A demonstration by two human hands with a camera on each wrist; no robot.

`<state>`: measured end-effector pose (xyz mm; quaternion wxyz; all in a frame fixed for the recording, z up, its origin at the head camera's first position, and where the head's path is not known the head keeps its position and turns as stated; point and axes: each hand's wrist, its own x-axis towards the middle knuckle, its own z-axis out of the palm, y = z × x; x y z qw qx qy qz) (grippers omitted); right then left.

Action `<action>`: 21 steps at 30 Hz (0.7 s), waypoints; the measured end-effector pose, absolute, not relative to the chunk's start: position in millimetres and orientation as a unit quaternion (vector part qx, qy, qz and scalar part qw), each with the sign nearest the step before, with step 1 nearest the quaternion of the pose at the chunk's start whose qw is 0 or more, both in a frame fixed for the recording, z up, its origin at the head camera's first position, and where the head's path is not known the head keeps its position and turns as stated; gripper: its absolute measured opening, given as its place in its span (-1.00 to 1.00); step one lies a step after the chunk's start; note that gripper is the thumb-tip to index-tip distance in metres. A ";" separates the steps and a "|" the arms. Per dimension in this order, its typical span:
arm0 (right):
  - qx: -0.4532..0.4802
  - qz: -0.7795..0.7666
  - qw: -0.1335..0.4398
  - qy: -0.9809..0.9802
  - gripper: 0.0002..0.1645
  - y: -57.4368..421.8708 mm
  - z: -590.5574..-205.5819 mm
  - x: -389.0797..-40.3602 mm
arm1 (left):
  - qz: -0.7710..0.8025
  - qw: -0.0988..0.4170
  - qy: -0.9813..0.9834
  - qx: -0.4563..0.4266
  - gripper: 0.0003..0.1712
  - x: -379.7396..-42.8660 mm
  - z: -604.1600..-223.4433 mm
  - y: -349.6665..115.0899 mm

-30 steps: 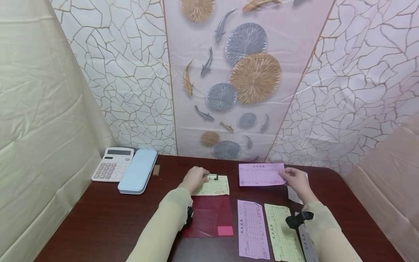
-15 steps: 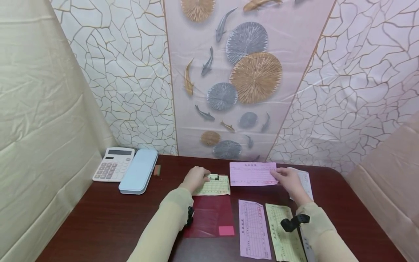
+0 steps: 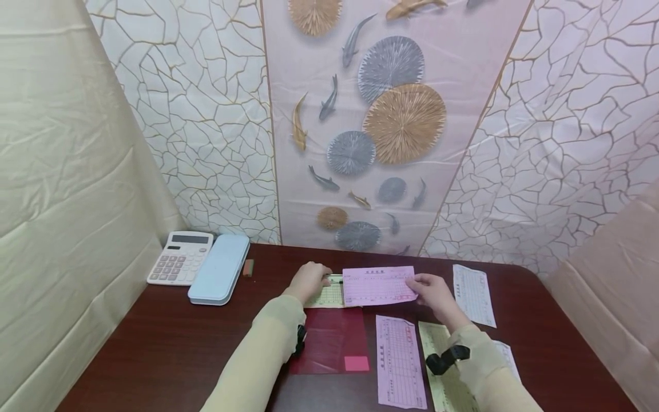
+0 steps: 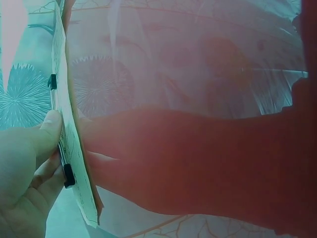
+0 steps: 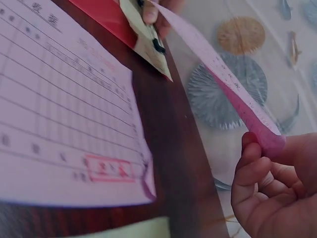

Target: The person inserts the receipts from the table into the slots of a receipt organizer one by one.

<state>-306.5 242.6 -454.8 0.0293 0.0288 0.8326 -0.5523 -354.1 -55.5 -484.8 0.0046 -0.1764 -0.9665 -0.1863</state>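
My left hand (image 3: 309, 281) grips the clip edge of a red see-through file folder (image 3: 321, 340), thumb over the metal clip (image 4: 68, 176). A yellow-green printed slip (image 3: 324, 296) lies on top of the folder under that clip. Between thumb and fingers, my right hand (image 3: 432, 293) pinches the right end of a pink printed slip (image 3: 378, 285), whose left end overlaps the yellow-green slip in the head view. The right wrist view shows the pink slip (image 5: 228, 82) raised and seen nearly edge-on. Below the right hand lies a second pink slip (image 3: 399, 363) with a red stamp.
A yellow-green slip (image 3: 437, 343) lies beneath the right forearm. Two white slips lie at the right, one white slip (image 3: 473, 294) farther back. At the back left are a white calculator (image 3: 180, 260), a light blue case (image 3: 218, 269) and a small eraser-like block (image 3: 248, 268).
My right hand has carried the pink slip leftward, from the right back of the table to over the yellow-green slip's edge. The left hand has stayed at the clip.
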 end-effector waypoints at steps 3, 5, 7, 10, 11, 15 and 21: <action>0.037 -0.551 0.045 0.833 -0.61 237.2 -456.8 -302.7 | -0.187 -0.002 -0.967 -0.176 -0.67 -354.1 -484.1 -54.6; 0.038 -0.548 0.055 0.834 -0.63 234.2 -458.5 -300.5 | -0.184 -0.003 -0.967 -0.176 -0.68 -354.0 -483.6 -54.1; 0.036 -0.543 0.062 0.837 -0.66 231.2 -459.7 -298.5 | -0.182 -0.003 -0.967 -0.178 -0.68 -354.1 -483.4 -53.7; 0.034 -0.534 0.070 0.842 -0.69 226.7 -461.4 -296.4 | -0.179 0.002 -0.967 -0.181 -0.69 -354.5 -483.7 -53.3; 0.033 -0.533 0.073 0.842 -0.70 224.7 -461.6 -295.5 | -0.178 0.003 -0.967 -0.181 -0.69 -354.6 -483.9 -53.3; 0.031 -0.536 0.088 0.839 -0.71 216.6 -462.8 -294.1 | -0.167 0.014 -0.969 -0.184 -0.73 -355.6 -485.7 -53.5; 0.039 -0.539 0.097 0.836 -0.73 203.9 -464.4 -293.4 | -0.166 0.019 -0.969 -0.183 -0.76 -356.7 -487.4 -54.5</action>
